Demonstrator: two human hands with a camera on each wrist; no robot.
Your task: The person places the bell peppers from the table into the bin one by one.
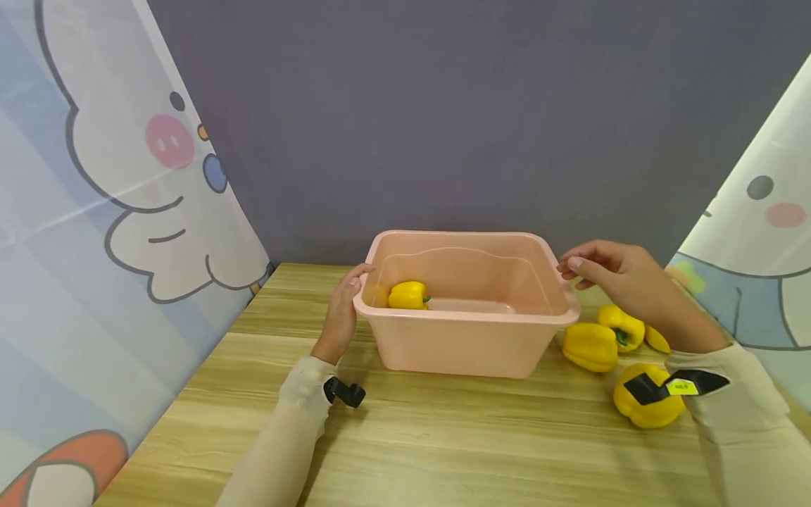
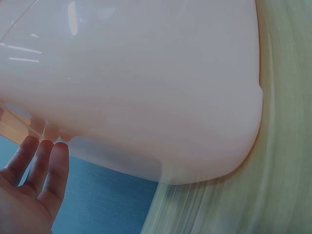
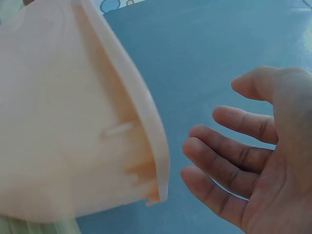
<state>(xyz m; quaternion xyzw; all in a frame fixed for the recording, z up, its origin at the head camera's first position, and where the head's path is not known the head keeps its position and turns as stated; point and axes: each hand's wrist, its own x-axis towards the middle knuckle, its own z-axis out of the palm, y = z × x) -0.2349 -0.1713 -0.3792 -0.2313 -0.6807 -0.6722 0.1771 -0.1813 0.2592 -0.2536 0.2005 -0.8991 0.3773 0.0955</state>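
The wooden tabletop (image 1: 481, 436) spreads below me, its back edge meeting a dark grey wall and its left edge running along a cartoon-printed sheet (image 1: 127, 176). Near that back edge stands the pink basin (image 1: 456, 348), upright, with wood grain stretching from its front wall toward me between my forearms. My left hand (image 1: 340, 317) is at the basin's left rim, fingers nearly straight and touching its outside. My right hand (image 1: 617, 271) is just beside the right rim, fingers spread and gently bent; the right wrist view shows a gap between them and the basin. One yellow pepper (image 1: 407, 296) lies inside at the left end. More yellow peppers (image 1: 590, 347) lie toward the tabletop's right edge, below my right hand, one partly behind my black wristband (image 1: 709, 382). Its bright label (image 1: 681, 387) carries writing too small to read.
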